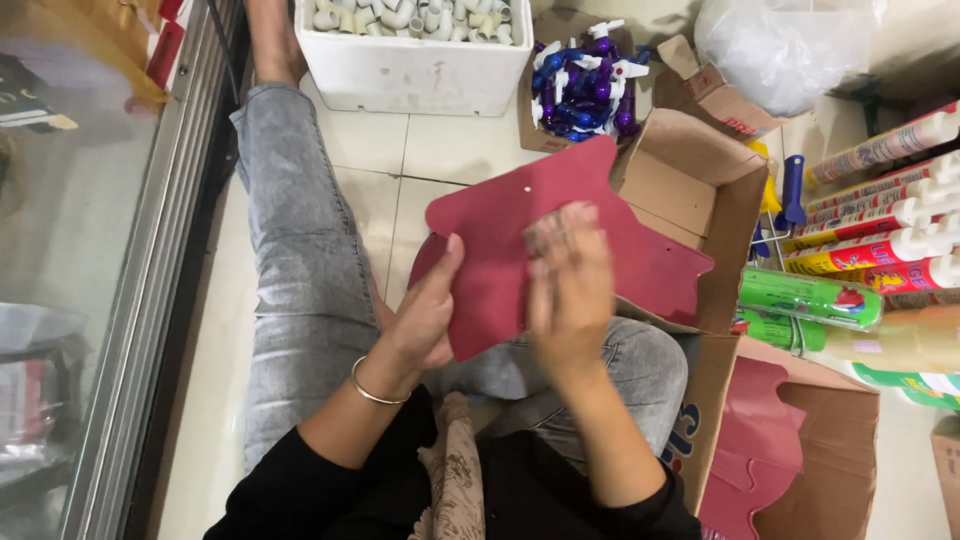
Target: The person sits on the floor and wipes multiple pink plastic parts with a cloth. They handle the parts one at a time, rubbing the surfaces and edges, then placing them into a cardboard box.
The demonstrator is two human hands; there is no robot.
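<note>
Hands hold a dark red card sheet (545, 235) above the lap. Left hand (428, 318) has its grip closed on the sheet's lower left edge, thumb on top. Right hand (568, 285) lies over the sheet's middle, blurred; grip state cannot be told. More red sheets (752, 440) stand in a cardboard box (830, 450) at right, on the tiled floor (440, 150).
</note>
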